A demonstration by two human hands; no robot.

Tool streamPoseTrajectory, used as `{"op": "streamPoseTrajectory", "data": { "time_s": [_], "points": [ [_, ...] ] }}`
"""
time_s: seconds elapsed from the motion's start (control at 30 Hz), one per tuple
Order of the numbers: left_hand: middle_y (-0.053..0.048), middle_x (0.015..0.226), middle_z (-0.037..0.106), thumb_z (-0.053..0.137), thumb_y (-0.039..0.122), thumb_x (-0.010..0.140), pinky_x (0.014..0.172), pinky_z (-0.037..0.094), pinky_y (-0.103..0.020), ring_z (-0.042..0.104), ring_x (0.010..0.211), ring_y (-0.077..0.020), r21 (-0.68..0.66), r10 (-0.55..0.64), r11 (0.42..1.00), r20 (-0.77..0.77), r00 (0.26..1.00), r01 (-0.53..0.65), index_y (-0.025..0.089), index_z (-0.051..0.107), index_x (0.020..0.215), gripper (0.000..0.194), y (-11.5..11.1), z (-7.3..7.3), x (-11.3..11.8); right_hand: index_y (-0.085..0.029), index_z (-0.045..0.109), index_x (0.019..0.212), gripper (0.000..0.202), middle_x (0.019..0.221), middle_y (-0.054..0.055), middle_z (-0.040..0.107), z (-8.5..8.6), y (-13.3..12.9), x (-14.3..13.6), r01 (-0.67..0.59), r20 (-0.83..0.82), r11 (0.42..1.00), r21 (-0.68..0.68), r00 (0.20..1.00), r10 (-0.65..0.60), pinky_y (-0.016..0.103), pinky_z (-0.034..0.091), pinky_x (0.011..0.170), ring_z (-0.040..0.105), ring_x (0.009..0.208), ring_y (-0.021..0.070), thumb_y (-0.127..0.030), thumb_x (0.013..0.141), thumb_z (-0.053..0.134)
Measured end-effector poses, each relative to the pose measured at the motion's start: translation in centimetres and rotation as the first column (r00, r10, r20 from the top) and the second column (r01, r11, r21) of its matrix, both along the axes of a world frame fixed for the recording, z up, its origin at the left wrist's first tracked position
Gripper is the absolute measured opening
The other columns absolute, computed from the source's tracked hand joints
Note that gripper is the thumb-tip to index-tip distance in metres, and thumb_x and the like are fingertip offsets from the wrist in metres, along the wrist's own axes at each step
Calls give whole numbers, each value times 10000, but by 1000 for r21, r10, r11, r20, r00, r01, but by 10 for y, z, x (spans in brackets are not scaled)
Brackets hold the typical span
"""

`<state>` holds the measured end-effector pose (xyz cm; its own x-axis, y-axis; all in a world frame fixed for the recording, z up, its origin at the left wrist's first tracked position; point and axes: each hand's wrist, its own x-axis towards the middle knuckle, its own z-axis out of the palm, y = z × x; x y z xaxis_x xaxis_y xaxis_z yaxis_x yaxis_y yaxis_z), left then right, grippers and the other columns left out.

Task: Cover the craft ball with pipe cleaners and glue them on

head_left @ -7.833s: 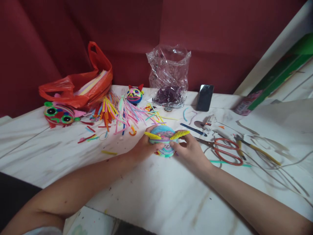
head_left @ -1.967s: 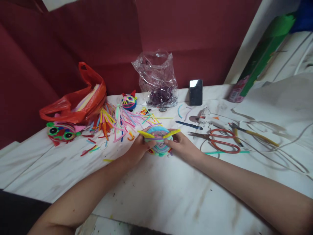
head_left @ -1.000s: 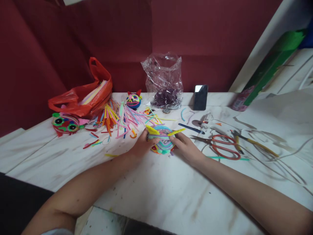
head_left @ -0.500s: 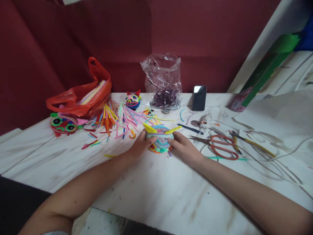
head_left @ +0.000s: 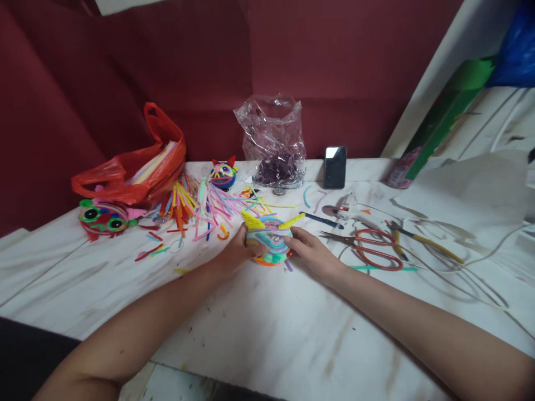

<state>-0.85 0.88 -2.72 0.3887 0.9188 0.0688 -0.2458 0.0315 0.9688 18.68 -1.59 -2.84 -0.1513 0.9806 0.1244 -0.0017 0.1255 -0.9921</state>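
Note:
A round pipe-cleaner animal head in pastel stripes, with two pointed yellow ears and teal and orange parts low on its front, is at the middle of the table. My left hand grips its left side, fingers mostly hidden behind it. On the opposite side my right hand is closed around the edge, its thumb near the top. A short purple pipe-cleaner piece lies just below the head. To the right of my right hand are red-handled scissors and a dark blue pen-like tool.
Pipe-cleaner bundles, two finished animal heads and a red plastic bag occupy the left. Behind stand a clear bag and a phone. Pliers, a white glue gun and cords lie right.
The animal head has tilted slightly in my hands, and my left thumb has shifted lower on its side. The whole view has moved a little, so the surroundings appear farther left.

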Motion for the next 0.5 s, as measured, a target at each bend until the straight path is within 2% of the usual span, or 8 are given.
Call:
{"op": "streamPoseTrajectory", "data": {
  "time_s": [0.23,0.37,0.5],
  "points": [
    [-81,1136,650,831,213,541,814,533,-393,650,973,-264,-2,43,999,-19,999,-43,217,454,1186,747,-10,11,5,-207,623,1089,420,942,48,682,2,0,0,-24,1,1000,2,1000,24,344,502,791,620,900,208,-467,759,638],
    [-58,1096,631,819,217,550,798,526,-367,631,970,-243,100,204,976,-98,974,-195,231,433,1186,744,-7,10,1,-189,588,1066,434,1005,64,646,3,3,1,105,-19,994,-10,994,-105,343,489,803,597,909,191,-447,725,665],
    [-78,1177,571,828,164,503,912,470,-382,556,1101,-261,269,382,903,-149,912,-335,235,434,1245,843,1,5,-6,-189,584,821,284,763,22,597,5,3,4,185,72,979,84,979,-192,334,479,708,557,709,162,-460,748,628]
  ]
}}
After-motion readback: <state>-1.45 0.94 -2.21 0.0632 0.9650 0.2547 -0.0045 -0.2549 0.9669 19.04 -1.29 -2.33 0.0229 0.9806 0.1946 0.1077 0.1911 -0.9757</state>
